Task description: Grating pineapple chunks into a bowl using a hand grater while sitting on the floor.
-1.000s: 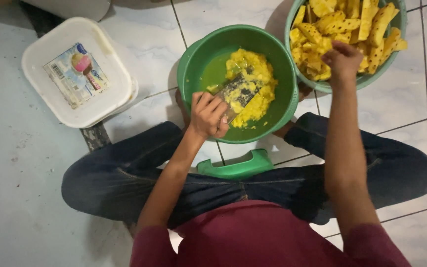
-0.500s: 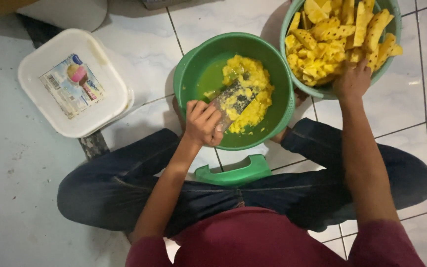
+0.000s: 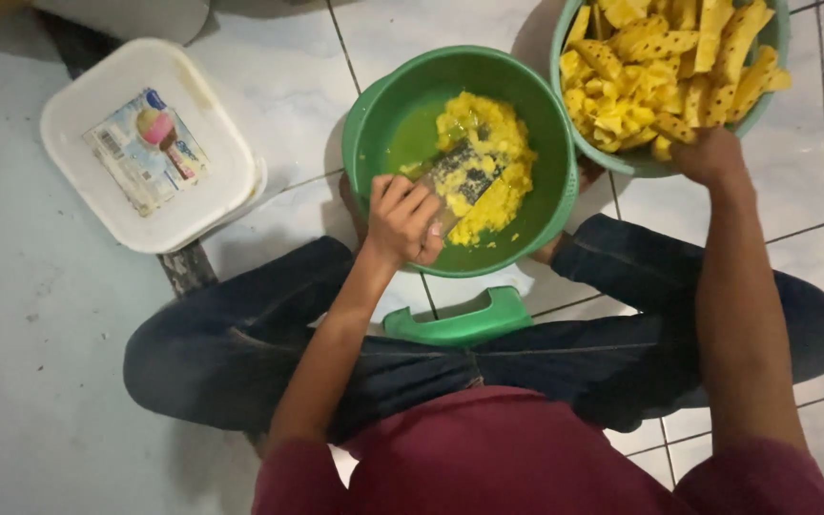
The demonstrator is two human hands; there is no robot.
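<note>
**Grater held in bowl, other hand at fruit basin**

Upper basin (image 3: 565, 114) of yellow pineapple spears (image 3: 669, 67) cut off by frame top. Green bowl (image 3: 383, 114) holds grated pulp (image 3: 503, 167). Metal grater (image 3: 460, 176) slants inside it, lower end hidden under left hand (image 3: 404, 221), fingers wrapped tight round it. Right hand (image 3: 712, 157) at basin rim, fingers hidden among spears; grip unclear.

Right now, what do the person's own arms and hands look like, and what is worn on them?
Both arms are bare from the short maroon sleeves down. The left hand and right hand wear no gloves, and no ring, watch or bracelet shows. The maroon shirt tops dark blue jeans.
</note>
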